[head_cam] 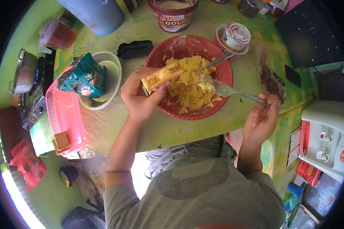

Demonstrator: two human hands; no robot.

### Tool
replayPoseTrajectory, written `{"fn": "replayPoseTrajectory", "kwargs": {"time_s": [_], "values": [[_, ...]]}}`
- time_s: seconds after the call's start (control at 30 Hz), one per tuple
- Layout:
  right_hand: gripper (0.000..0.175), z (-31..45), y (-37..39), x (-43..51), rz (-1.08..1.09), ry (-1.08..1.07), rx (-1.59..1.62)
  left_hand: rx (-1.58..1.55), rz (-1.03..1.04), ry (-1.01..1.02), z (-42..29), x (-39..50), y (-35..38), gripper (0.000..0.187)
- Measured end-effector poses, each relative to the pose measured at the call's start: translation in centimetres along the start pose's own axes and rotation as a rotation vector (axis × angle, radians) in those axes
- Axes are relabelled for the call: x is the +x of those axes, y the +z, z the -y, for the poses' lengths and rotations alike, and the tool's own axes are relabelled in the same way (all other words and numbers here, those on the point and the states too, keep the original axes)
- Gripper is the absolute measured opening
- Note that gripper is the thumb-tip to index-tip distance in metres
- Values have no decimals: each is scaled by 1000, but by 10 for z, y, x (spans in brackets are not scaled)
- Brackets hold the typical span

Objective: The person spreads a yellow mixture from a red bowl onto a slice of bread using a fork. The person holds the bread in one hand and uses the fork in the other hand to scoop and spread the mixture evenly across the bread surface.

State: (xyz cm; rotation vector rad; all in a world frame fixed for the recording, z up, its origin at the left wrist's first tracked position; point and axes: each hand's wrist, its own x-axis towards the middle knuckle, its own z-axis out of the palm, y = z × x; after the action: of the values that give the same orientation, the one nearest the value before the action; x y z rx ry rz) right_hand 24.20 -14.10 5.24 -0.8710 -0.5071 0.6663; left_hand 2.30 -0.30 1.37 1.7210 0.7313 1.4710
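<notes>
My left hand (144, 96) holds a sandwich of crackers (162, 76) with yellow filling between them, over the left rim of a red plastic bowl (189, 116). Inside that bowl lies a lumpy yellow mixture (186, 86), with a metal spoon (218, 62) standing in it. In my right hand (261, 117) is the handle of a spatula-like utensil (228, 91); its blurred head carries some of the mixture above the bowl's right side. Two square crackers (62, 141) rest on the near rim of a pink plastic container (70, 120) at the left.
A teal foil packet (86, 75) lies on a round metal pan (116, 67). Beyond the bowl stand a brown tub (173, 21) and a blue container (94, 14). A lidded cup (235, 37) sits in another cup at the right. A black tray (135, 49) lies left of the bowl.
</notes>
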Motion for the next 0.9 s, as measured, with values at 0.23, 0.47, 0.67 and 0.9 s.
{"fn": "replayPoseTrajectory", "kwargs": {"time_s": [0.23,0.47,0.67,0.9], "values": [[26,-6,27,11,215,-103,-24,6,192,233,-4,5,-4,22],[28,-12,37,10,351,-102,-149,19,232,260,-8,8,-3,22],[28,-4,36,20,359,-229,-214,-9,216,270,-5,6,0,20],[28,12,27,27,347,-351,-284,0,260,278,-8,8,1,20]]}}
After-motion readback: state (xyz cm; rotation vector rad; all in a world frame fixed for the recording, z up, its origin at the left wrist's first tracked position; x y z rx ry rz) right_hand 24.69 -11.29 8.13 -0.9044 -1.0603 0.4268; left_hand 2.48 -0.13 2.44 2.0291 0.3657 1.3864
